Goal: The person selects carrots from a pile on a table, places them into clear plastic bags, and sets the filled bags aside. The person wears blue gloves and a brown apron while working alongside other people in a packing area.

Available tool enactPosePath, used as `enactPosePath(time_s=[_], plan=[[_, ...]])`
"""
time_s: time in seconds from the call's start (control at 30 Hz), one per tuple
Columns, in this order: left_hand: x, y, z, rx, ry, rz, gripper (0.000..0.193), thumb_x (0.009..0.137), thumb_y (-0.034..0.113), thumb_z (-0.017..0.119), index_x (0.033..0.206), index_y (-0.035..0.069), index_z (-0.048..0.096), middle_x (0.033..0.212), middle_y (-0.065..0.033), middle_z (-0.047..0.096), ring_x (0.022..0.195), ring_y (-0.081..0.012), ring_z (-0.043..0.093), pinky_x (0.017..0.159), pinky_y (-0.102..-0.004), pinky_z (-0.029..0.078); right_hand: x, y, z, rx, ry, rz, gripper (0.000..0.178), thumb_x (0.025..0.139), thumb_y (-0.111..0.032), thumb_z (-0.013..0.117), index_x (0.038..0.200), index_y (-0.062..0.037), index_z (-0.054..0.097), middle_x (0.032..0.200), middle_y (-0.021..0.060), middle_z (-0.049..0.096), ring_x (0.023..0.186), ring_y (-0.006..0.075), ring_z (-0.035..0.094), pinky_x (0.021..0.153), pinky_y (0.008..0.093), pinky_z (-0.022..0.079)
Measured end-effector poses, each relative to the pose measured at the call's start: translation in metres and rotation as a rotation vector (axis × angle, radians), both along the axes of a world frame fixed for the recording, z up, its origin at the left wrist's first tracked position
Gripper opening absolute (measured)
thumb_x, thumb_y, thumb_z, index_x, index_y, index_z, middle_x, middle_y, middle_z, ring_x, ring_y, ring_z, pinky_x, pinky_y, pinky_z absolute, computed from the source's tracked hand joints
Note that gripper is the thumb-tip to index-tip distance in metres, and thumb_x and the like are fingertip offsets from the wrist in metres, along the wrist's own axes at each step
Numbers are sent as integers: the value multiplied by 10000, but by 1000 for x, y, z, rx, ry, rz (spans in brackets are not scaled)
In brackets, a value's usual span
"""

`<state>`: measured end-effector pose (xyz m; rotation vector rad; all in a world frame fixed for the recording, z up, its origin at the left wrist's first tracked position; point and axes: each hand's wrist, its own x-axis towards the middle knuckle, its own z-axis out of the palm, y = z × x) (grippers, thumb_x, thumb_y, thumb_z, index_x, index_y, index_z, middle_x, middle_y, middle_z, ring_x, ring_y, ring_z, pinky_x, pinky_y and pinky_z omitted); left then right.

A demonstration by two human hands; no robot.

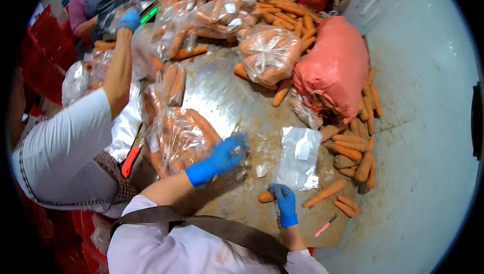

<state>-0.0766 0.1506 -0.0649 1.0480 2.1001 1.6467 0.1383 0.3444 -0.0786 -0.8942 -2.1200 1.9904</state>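
My left hand (217, 162), in a blue glove, is smeared by motion over the metal table, just right of a clear plastic bag of carrots (181, 138); whether it holds anything does not show. Lower and to the right, my right hand (284, 202), also in a blue glove, is closed on a carrot (266, 197), whose end sticks out to the left. A flat clear plastic bag (297, 160) with a white label lies just beyond this hand. Loose carrots (326, 193) rest to its right, with a small pink-handled knife (325, 226) nearer me.
A big pink sack (335, 67) stands at the right, with carrots piled around it. Filled bags (269, 52) crowd the far side. At left, a co-worker's arm (118, 77) reaches across near a red-handled knife (131, 161). A pale wall (423, 97) bounds the right.
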Motion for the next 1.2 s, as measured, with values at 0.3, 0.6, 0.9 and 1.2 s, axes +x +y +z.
enactPosePath(time_s=[0.3,0.6,0.9,1.2], plan=[[68,-118,16,-432,301,357,266,734,110,585,990,46,561,1210,-164,472,1145,-388,413,932,-459,357,-89,-13,-9,-57,-58,261,221,847,-153,568,974,20,620,900,68,623,788,139,565,710,248,450],[50,-78,12,-651,439,279,411,718,291,633,1079,103,580,1250,-114,458,1188,-346,366,1002,-551,206,-310,35,9,545,355,368,314,806,-114,577,1102,-10,550,1064,142,545,948,238,538,828,331,444],[44,-67,-4,-673,487,342,361,685,260,613,1012,111,586,1153,-93,498,1105,-357,400,984,-588,155,-456,73,54,1440,36,215,530,708,-265,641,1177,-75,486,1134,228,472,985,361,541,786,438,471],[43,-68,4,-704,523,339,342,722,289,605,1027,134,589,1153,-68,499,1121,-296,395,998,-547,168,-444,86,45,1042,37,291,290,718,-148,591,978,-35,529,926,248,571,815,415,569,715,456,464]])
